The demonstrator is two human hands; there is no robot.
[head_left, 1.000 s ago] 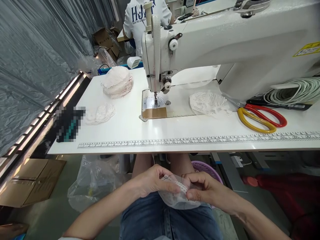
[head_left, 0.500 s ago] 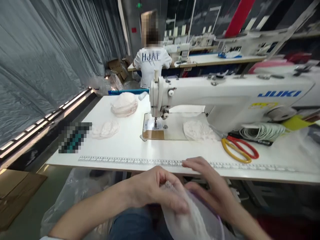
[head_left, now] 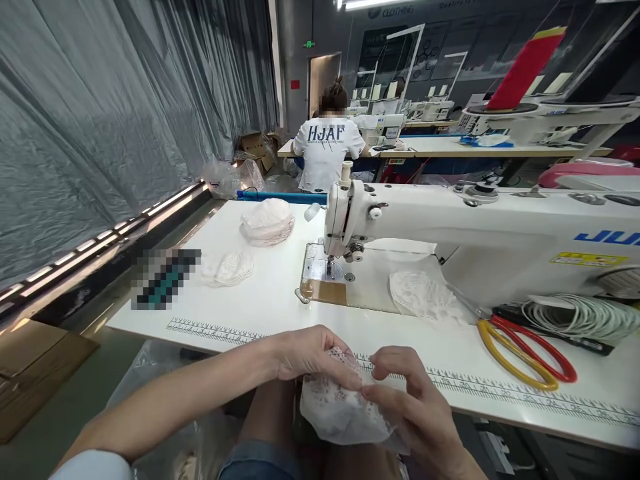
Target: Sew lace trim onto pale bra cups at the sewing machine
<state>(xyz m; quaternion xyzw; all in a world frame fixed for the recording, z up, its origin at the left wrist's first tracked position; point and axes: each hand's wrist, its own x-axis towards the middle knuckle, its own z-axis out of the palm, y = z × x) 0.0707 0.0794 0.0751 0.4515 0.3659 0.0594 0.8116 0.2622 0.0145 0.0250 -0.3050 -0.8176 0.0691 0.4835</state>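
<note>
Over my lap, at the table's front edge, a soft white lace fabric piece hangs in loose folds. My left hand is closed on its upper edge, thumb in front and fingers partly hidden behind. My right hand grips the piece's right side, a fingertip meeting the left thumb. Its upper finger is bent and raised off the fabric. Beyond the hands stands a white sewing machine, with its needle and presser foot over the metal plate. Another white lace piece lies right of the needle.
On the table's left are a stack of white lace pieces, a flat lace piece and a blurred-out item. Yellow-and-red-handled scissors and coiled cord lie right. A printed ruler lines the front edge. A person sits ahead.
The view has tilted up and shifted left. My right hand has come in against the fabric and now grips it. The lace piece has been gathered up closer to the table edge.
</note>
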